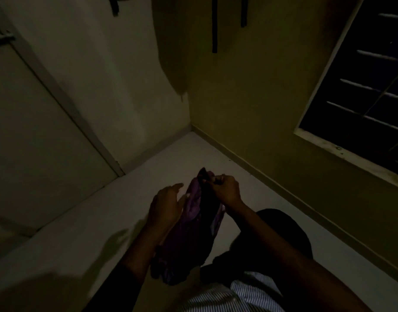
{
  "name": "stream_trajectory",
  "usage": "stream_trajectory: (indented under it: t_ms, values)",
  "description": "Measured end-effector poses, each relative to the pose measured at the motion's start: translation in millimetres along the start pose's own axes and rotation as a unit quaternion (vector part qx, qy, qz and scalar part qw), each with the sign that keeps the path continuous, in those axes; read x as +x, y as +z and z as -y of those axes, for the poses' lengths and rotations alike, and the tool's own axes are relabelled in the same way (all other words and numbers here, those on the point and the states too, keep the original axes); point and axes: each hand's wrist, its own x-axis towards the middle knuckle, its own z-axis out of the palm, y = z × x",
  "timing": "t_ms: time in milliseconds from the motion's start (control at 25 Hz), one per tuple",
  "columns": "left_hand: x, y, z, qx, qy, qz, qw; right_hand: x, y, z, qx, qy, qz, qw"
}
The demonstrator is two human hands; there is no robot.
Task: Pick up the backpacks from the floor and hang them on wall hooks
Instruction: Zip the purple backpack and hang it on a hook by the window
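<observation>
The room is dim. A purple backpack [189, 230] hangs limp in front of me, above the pale floor [81, 233]. My right hand [225, 190] is shut on its top end, pinching a dark loop or strap there. My left hand [166, 203] lies flat against the bag's left side with its fingers spread. High on the wall, dark straps [214, 25] hang down from something above the frame's top edge; no hook is visible.
I face a room corner [190, 122]. A closed door [36, 131] with a latch is on the left wall. A barred window [362, 86] is on the right wall. Another dark item [114, 5] hangs at the top left. My dark trouser leg [283, 233] is below right.
</observation>
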Motion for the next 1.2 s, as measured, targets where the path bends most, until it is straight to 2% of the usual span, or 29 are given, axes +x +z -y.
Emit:
stream_trajectory:
  t_ms: [40,80,120,200,280,360,480,640,800,880,1000,1200]
  values:
    - [0,0,-1,0.000,0.028,-0.044,0.999,2,5,-1,0.005,0.008,0.012,1.000]
    - [5,1,-1,-0.014,0.052,-0.055,0.997,6,11,-2,0.010,0.020,0.023,0.999]
    - [10,3,-1,-0.039,0.062,-0.034,0.997,7,14,-2,0.011,0.016,0.035,0.999]
    - [22,11,-2,-0.104,0.033,-0.001,0.994,14,16,6,-0.007,-0.015,0.077,0.997]
    - [42,17,0,-0.168,0.001,-0.048,0.985,36,16,17,-0.047,-0.045,0.112,0.992]
    - [73,15,-4,-0.206,0.001,-0.062,0.977,67,11,30,-0.047,-0.071,0.118,0.989]
    - [140,-4,-12,-0.208,0.041,-0.017,0.977,114,2,46,-0.009,-0.095,0.109,0.989]
    - [223,-28,-32,-0.245,0.016,0.044,0.969,176,-27,75,0.084,-0.089,0.097,0.988]
    - [279,-49,-78,-0.284,0.041,0.101,0.953,231,-44,112,0.036,-0.138,0.126,0.982]
    - [303,-62,-100,-0.277,0.050,0.079,0.956,252,-51,135,0.048,-0.161,0.105,0.980]
    - [338,-82,-137,-0.242,0.075,-0.015,0.967,278,-80,177,0.046,-0.193,0.069,0.978]
    - [383,-111,-206,-0.214,0.179,-0.078,0.957,295,-135,243,0.004,-0.238,0.051,0.970]
